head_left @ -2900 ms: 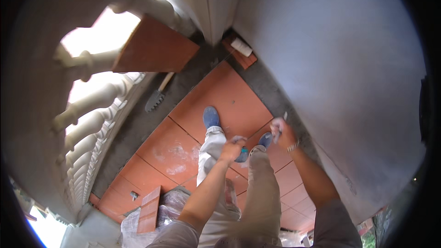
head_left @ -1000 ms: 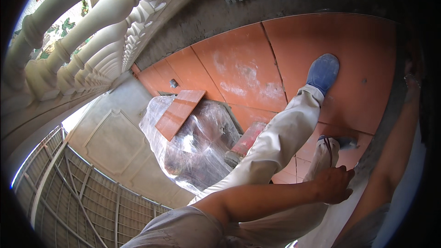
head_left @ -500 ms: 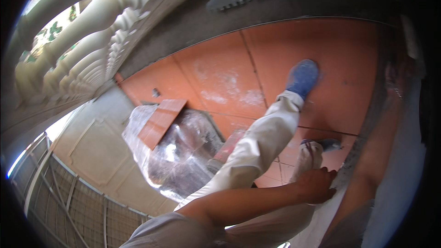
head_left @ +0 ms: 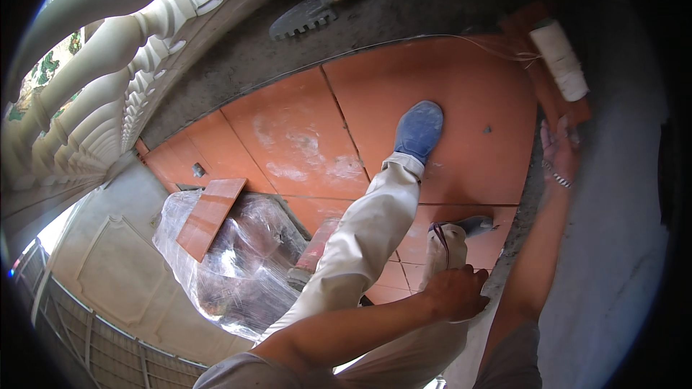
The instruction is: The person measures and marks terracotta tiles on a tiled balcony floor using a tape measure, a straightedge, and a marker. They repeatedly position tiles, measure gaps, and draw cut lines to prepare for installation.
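Observation:
My right hand, with a beaded bracelet at the wrist, reaches along the wall with its fingers stretched out. Its fingertips are at the lower end of reddish tile strips; I cannot tell whether they touch. On these strips lies a white roll of string, a thin line running from it along the tiled floor. My left hand is closed, fingers curled, over my bent leg in pale trousers; its palm is hidden.
A notched trowel with a wooden handle lies on the grey mortar strip. Beside my leg, a loose tile rests on a plastic-wrapped pile. White balusters line the left. A grey wall rises at the right.
The view has shifted right, bringing the string roll and tile strips into sight. My right hand, blurred before, now shows clearly with fingers extended. My left hand stays curled over my leg.

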Demonstrator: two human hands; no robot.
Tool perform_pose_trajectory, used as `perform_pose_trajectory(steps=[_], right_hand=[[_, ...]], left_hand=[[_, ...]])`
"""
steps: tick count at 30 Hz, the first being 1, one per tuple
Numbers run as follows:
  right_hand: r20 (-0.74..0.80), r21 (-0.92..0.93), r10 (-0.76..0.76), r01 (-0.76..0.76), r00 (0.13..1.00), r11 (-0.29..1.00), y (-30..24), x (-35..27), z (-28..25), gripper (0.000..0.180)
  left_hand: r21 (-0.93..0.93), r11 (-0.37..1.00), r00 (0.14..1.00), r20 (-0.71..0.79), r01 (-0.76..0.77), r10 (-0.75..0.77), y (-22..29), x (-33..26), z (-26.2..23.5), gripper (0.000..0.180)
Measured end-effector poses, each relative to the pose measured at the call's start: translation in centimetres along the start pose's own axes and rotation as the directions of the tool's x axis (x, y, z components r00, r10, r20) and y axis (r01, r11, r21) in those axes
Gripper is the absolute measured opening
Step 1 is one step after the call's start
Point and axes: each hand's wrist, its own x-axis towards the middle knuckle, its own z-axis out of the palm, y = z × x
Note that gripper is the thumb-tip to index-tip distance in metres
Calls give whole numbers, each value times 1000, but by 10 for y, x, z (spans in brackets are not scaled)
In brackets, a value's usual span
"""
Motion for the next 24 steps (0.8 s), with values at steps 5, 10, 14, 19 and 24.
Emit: perform_pose_trajectory(steps=[5,10,14,19,24], right_hand=[[175,-244,-5,48,985,969,34,-42,31,40],[474,-586,-121,415,872,696,75,-59,107,40],[474,-682,-32,389,880,619,107,-74,172,76],[566,-757,181,420,804,500,114,-75,214,78],[587,-774,178,484,790,407,125,-73,221,74]], left_hand=[[66,998,997,75,18,-23,-1,-2,-1,47],[125,992,990,133,28,-45,-5,-1,-1,49],[105,994,996,91,15,-24,-13,0,-1,47],[189,982,994,106,0,-21,-25,1,6,49],[182,980,984,172,-76,45,-37,2,10,49]])
